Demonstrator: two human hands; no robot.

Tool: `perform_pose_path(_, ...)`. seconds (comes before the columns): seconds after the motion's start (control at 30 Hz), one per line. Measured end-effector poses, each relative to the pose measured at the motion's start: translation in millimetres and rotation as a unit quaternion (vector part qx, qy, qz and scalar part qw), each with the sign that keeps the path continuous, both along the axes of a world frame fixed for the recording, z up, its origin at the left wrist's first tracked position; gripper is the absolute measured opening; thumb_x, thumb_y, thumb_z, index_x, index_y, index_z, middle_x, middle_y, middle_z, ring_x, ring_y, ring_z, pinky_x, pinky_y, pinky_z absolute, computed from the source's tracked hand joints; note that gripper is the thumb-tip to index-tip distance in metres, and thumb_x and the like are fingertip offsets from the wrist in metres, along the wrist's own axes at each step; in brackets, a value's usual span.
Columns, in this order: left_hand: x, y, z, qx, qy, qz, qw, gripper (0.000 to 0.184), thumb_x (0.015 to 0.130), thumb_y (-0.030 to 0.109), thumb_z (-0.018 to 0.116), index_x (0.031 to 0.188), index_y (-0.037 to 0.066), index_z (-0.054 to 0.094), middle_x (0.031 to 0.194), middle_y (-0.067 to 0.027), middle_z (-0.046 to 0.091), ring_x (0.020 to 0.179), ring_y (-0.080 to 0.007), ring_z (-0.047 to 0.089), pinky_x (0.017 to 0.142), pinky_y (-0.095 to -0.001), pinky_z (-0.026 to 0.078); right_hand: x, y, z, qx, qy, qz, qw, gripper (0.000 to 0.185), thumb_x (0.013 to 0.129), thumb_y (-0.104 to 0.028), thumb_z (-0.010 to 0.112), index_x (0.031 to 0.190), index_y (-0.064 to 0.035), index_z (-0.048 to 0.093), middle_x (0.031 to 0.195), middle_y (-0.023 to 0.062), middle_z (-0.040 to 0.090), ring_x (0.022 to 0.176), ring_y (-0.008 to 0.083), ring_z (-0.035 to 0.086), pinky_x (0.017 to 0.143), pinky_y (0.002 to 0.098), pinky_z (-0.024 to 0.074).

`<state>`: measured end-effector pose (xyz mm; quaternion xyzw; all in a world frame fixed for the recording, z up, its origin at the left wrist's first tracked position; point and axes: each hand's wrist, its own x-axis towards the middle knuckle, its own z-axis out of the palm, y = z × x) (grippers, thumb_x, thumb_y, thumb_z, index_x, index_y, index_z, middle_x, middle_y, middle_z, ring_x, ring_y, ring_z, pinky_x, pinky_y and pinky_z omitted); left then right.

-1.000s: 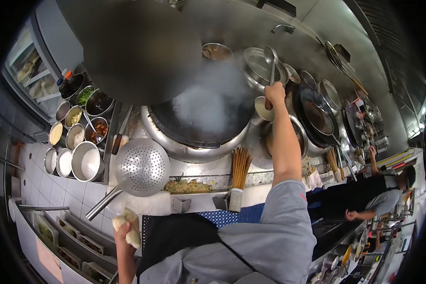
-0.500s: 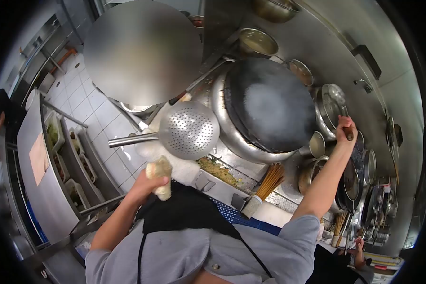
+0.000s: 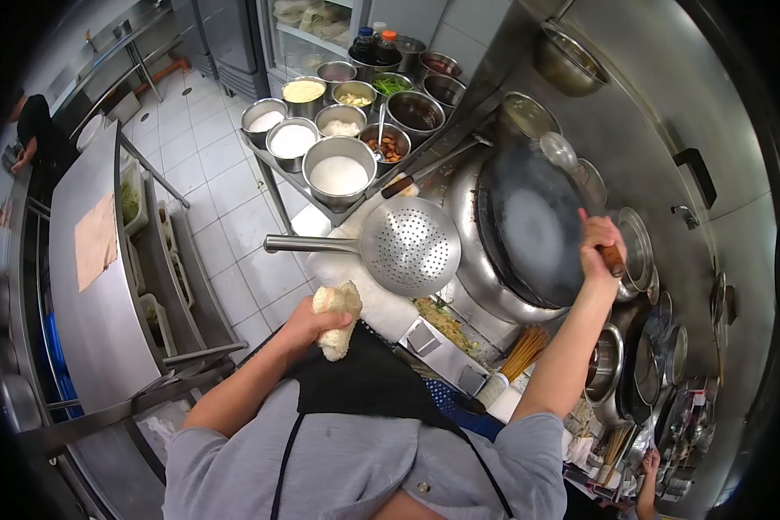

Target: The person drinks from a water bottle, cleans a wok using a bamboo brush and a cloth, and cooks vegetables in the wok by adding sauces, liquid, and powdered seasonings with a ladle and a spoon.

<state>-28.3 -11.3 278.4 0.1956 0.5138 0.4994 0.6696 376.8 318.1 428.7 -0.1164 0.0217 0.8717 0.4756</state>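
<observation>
My left hand (image 3: 305,324) is closed around a folded, off-white cloth (image 3: 338,322), held in front of my black apron. With my right hand (image 3: 600,244) I grip the wooden handle of a ladle (image 3: 559,151), whose metal bowl is over the far right side of a dark wok (image 3: 529,238). Hazy steam or smoke hangs in the wok, so its inside is hard to make out. Just left of the wok rests a perforated metal strainer (image 3: 409,247), its handle pointing left.
Metal pots of ingredients and seasonings (image 3: 338,178) crowd a stand at the far left of the stove. A bamboo brush (image 3: 524,351) lies near the wok's front. Bowls and pans line the right wall. Left is a steel counter (image 3: 104,321); another person (image 3: 36,130) stands beyond it.
The ladle's bowl has moved from above the pots on the right to over the wok. My view has shifted, bringing the ingredient pots into sight. The cloth stays in my left hand.
</observation>
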Motion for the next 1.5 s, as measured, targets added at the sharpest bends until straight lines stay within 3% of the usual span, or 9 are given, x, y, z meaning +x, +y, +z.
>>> perform_pose_path(0.13, -7, -4, -6, 0.010, 0.006, 0.016, 1.000, 0.043, 0.074, 0.022, 0.079, 0.107, -0.001, 0.063, 0.091, -0.0064, 0.066, 0.078, -0.0158, 0.063, 0.071, -0.0311, 0.052, -48, -22, -8, 0.036, -0.253, 0.031, 0.966, 0.040, 0.094, -0.009, 0.055, 0.125, 0.0095, 0.038, 0.077, 0.0043, 0.053, 0.054, 0.0090, 0.049, 0.044, 0.0222, 0.0437)
perform_pose_path(0.27, -8, 4, -6, 0.018, 0.023, -0.008, 1.000, 0.040, 0.074, 0.020, 0.078, 0.105, 0.000, 0.063, 0.089, -0.0061, 0.066, 0.075, -0.0152, 0.063, 0.069, -0.0307, 0.051, -89, -66, 0, 0.184, -0.669, -0.033, 0.720, 0.039, 0.088, -0.004, 0.059, 0.125, 0.0067, 0.053, 0.067, 0.0028, 0.055, 0.044, 0.0094, 0.047, 0.036, 0.0238, 0.0385)
perform_pose_path(0.53, 20, 35, -15, 0.032, 0.015, -0.029, 0.999, 0.043, 0.070, 0.015, 0.075, 0.108, -0.001, 0.062, 0.087, -0.0074, 0.065, 0.073, -0.0189, 0.064, 0.065, -0.0338, 0.053, -31, -86, -8, 0.226, -0.862, -0.102, 0.442, 0.061, 0.079, -0.012, 0.064, 0.137, 0.0007, 0.052, 0.067, 0.0099, 0.062, 0.046, 0.0171, 0.059, 0.049, 0.0338, 0.0494)
perform_pose_path(0.63, 31, 45, -9, 0.044, 0.040, -0.039, 0.997, 0.045, 0.070, 0.018, 0.073, 0.109, -0.001, 0.061, 0.090, -0.0095, 0.065, 0.074, -0.0213, 0.065, 0.066, -0.0343, 0.053, -3, -62, -14, 0.169, -0.896, -0.161, 0.378, 0.053, 0.077, -0.012, 0.062, 0.127, 0.0043, 0.056, 0.083, 0.0260, 0.067, 0.077, 0.0381, 0.069, 0.074, 0.0436, 0.0538)
perform_pose_path(0.77, 34, 45, -14, 0.032, 0.052, -0.020, 0.998, 0.050, 0.071, 0.019, 0.071, 0.114, -0.001, 0.057, 0.095, -0.0104, 0.063, 0.080, -0.0219, 0.064, 0.070, -0.0345, 0.053, 51, 4, -65, 0.095, -0.915, -0.281, 0.275, 0.024, 0.077, -0.013, 0.062, 0.094, 0.0035, 0.064, 0.064, 0.0164, 0.067, 0.070, 0.0354, 0.070, 0.074, 0.0422, 0.0537)
perform_pose_path(0.93, 31, 42, -10, 0.011, 0.084, 0.031, 0.996, 0.056, 0.071, 0.019, 0.070, 0.121, -0.002, 0.052, 0.099, -0.0115, 0.061, 0.086, -0.0233, 0.063, 0.074, -0.0352, 0.053, 107, 57, -54, -0.062, -0.894, -0.248, 0.368, 0.032, 0.076, -0.010, 0.060, 0.100, 0.0107, 0.066, 0.108, 0.0315, 0.066, 0.108, 0.0441, 0.063, 0.094, 0.0468, 0.0501)
perform_pose_path(1.1, 26, 26, -10, -0.018, 0.109, 0.098, 0.989, 0.054, 0.073, 0.019, 0.069, 0.120, -0.003, 0.052, 0.099, -0.0119, 0.062, 0.085, -0.0226, 0.063, 0.074, -0.0343, 0.053, 175, 102, -72, -0.112, -0.907, -0.256, 0.315, 0.030, 0.078, -0.017, 0.063, 0.095, 0.0067, 0.070, 0.094, 0.0251, 0.071, 0.091, 0.0371, 0.071, 0.085, 0.0403, 0.0542)
perform_pose_path(1.27, 33, 23, 1, -0.024, 0.105, 0.074, 0.991, 0.052, 0.074, 0.018, 0.069, 0.119, -0.002, 0.053, 0.097, -0.0107, 0.062, 0.083, -0.0212, 0.064, 0.072, -0.0336, 0.052, 242, 109, -80, -0.014, -0.436, -0.386, 0.813, 0.012, 0.079, 0.001, 0.052, 0.069, -0.0008, 0.060, 0.058, 0.0117, 0.056, 0.047, 0.0241, 0.054, 0.049, 0.0325, 0.0505)
perform_pose_path(1.5, 42, 47, 2, 0.001, 0.109, 0.019, 0.994, 0.040, 0.074, 0.016, 0.072, 0.109, -0.001, 0.062, 0.088, -0.0081, 0.065, 0.073, -0.0189, 0.063, 0.065, -0.0338, 0.052, 228, 43, -45, 0.052, -0.117, -0.455, 0.881, 0.009, 0.066, 0.010, 0.058, 0.073, 0.0047, 0.056, 0.071, 0.0126, 0.057, 0.057, 0.0200, 0.055, 0.050, 0.0251, 0.0509)
